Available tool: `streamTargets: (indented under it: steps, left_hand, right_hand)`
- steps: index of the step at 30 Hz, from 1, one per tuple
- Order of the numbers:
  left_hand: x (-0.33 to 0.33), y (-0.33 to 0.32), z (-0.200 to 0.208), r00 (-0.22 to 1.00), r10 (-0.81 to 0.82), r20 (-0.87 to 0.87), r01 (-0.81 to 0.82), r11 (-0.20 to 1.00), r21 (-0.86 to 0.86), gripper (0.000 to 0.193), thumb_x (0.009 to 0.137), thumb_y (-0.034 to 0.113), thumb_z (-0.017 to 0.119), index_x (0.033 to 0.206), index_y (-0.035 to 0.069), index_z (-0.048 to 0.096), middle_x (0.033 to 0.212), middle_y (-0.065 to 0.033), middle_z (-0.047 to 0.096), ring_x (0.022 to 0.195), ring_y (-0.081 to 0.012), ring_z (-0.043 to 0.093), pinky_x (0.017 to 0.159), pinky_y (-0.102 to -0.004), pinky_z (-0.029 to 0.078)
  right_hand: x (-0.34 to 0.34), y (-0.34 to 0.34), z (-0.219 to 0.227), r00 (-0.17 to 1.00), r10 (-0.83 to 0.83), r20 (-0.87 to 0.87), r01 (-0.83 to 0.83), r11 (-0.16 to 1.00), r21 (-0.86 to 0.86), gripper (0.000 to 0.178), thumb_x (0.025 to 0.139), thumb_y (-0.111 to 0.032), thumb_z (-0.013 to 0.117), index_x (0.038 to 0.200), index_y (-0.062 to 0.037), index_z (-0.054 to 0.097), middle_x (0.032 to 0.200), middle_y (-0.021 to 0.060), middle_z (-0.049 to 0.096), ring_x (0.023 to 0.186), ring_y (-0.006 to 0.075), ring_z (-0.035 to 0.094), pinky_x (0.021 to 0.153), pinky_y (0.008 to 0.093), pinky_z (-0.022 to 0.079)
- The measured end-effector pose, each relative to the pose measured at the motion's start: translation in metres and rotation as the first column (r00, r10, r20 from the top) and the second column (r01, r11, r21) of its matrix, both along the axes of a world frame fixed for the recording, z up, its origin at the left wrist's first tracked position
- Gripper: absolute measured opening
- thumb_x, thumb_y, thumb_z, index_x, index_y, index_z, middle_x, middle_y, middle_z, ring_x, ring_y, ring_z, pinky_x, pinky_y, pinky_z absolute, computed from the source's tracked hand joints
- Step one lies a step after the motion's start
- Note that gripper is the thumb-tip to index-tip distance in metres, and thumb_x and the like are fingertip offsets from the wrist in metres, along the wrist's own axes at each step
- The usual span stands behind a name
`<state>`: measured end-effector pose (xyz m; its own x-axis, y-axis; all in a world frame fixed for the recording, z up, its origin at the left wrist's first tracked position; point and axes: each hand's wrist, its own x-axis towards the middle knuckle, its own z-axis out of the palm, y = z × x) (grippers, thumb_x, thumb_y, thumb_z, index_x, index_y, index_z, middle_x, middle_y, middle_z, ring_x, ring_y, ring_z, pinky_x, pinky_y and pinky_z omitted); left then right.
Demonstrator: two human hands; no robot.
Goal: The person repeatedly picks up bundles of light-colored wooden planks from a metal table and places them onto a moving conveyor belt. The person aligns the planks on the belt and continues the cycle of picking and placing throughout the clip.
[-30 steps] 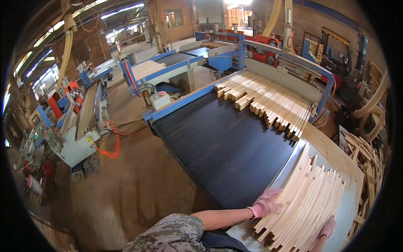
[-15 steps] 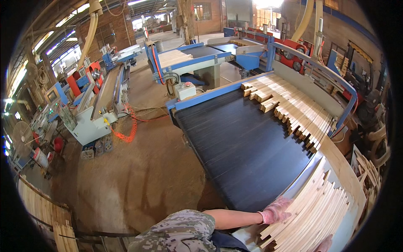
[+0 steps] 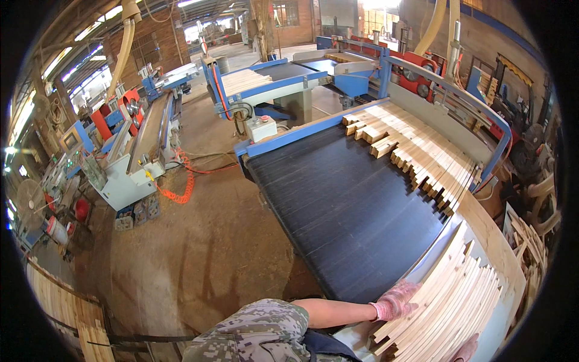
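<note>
Resting against the wooden strips (image 3: 445, 295), the left hand (image 3: 396, 300) is unclenched. For the right hand (image 3: 467, 349), I cannot tell the grip.

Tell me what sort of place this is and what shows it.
Probably a woodworking shop: a wide black belt bears a row of wooden strips, a second batch lies beside it, and loose wood is heaped on the right.

Coiled orange hose (image 3: 192, 183), brown floor (image 3: 199, 253), round fan (image 3: 29, 196) far left, brick wall (image 3: 166, 35), heaped wood scraps (image 3: 526, 241) at right
</note>
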<state>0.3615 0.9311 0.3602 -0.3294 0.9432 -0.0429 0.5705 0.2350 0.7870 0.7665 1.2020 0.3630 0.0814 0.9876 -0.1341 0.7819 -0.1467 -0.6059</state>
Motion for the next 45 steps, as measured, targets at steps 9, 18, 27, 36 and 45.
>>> streamTargets:
  steps: [9,18,27,36,45]
  left_hand:
    - [0.000,0.006,-0.003,0.999,-0.041,-0.015,0.042,0.998,0.038,0.082,0.107,0.046,0.058,0.170,0.001,0.029,0.169,-0.0236,0.041,0.162,-0.0386,0.030,0.137,-0.0473,0.012]
    - [0.000,0.004,-0.010,1.000,0.000,-0.008,0.000,1.000,-0.009,0.083,0.107,0.046,0.058,0.171,0.005,0.028,0.171,-0.0226,0.039,0.164,-0.0399,0.026,0.137,-0.0463,0.012]
    - [-0.001,0.007,-0.019,0.999,-0.014,-0.034,0.015,0.999,0.030,0.083,0.107,0.048,0.059,0.170,0.003,0.029,0.171,-0.0219,0.040,0.163,-0.0382,0.028,0.137,-0.0456,0.012]
    - [-0.003,-0.001,-0.006,1.000,0.016,-0.027,-0.016,1.000,-0.014,0.082,0.107,0.048,0.058,0.170,0.002,0.030,0.171,-0.0238,0.039,0.164,-0.0384,0.027,0.137,-0.0473,0.011]
    - [-0.003,0.002,-0.008,0.999,-0.030,-0.036,0.031,0.999,0.035,0.083,0.107,0.048,0.056,0.169,-0.001,0.029,0.170,-0.0246,0.040,0.163,-0.0369,0.029,0.138,-0.0468,0.011]
  right_hand:
    - [0.039,0.033,-0.038,0.941,0.107,0.322,-0.143,0.986,0.088,0.067,0.118,-0.048,0.036,0.146,0.0066,0.062,0.143,0.0263,0.068,0.128,0.0377,0.066,0.116,0.0401,0.047]
    - [0.013,0.020,-0.021,0.889,0.080,0.451,-0.110,0.993,0.042,0.074,0.117,-0.053,0.029,0.141,0.0055,0.067,0.137,0.0282,0.071,0.128,0.0423,0.067,0.116,0.0440,0.048]
    - [0.011,0.016,-0.020,0.947,0.002,0.320,-0.025,0.997,0.068,0.075,0.116,-0.055,0.030,0.137,0.0053,0.070,0.136,0.0294,0.071,0.126,0.0419,0.067,0.115,0.0442,0.048]
    - [0.006,0.032,-0.035,0.997,-0.060,-0.053,0.063,0.997,0.042,0.081,0.112,-0.061,0.043,0.147,0.0101,0.058,0.140,0.0285,0.069,0.127,0.0403,0.066,0.114,0.0446,0.048]
    - [0.031,0.054,-0.056,0.993,-0.065,-0.094,0.070,0.996,0.055,0.083,0.110,-0.061,0.048,0.142,0.0147,0.058,0.138,0.0314,0.068,0.125,0.0424,0.067,0.111,0.0455,0.050]
